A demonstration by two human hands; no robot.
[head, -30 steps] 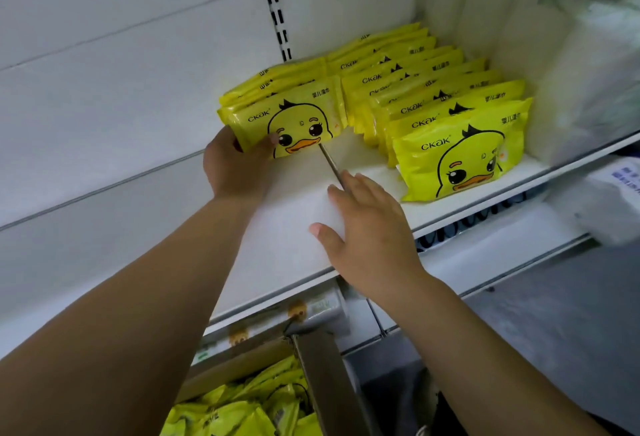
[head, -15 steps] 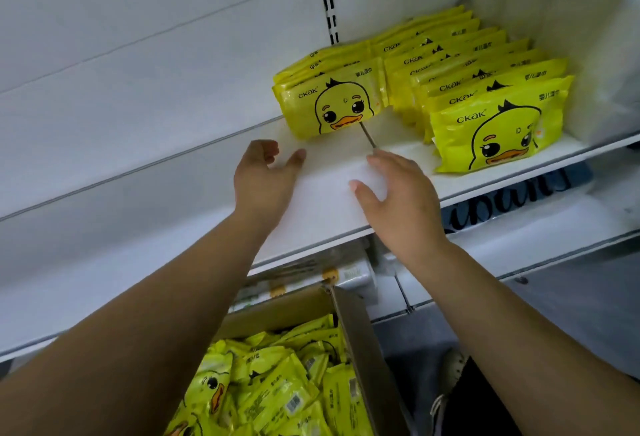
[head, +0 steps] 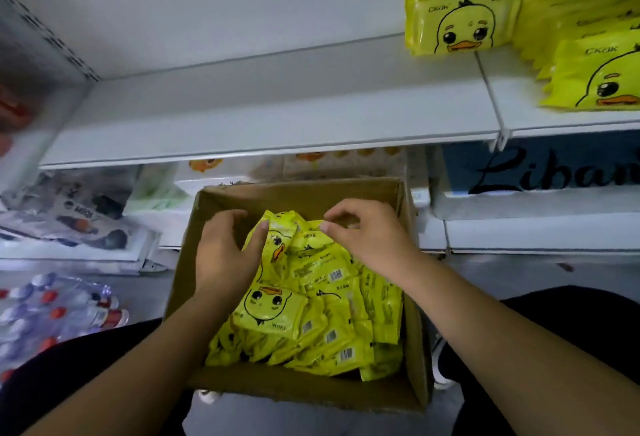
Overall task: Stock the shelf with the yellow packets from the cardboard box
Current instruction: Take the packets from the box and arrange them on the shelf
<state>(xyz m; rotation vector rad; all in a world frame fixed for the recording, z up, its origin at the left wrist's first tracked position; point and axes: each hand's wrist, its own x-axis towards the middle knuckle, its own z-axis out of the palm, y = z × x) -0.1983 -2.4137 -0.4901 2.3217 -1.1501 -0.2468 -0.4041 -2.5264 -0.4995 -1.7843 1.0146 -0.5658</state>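
An open cardboard box stands on the floor between my knees, holding several loose yellow duck packets. Both hands are down inside it at the far end. My left hand has its fingers spread and its thumb resting on the top packet. Over the same packets, my right hand hovers with curled, parted fingers; neither hand has closed on one. More yellow packets stand in two rows on the white shelf at the upper right, leaving the shelf's left part bare.
Below the shelf sit white and blue packaged goods on a lower shelf. Flat printed packages lie at the left, and a shrink-wrapped pack of bottles rests on the floor at the lower left. A metal divider splits the shelf.
Both hands left the shelf and dropped into the cardboard box. My view swung down from the shelf rows to the box.
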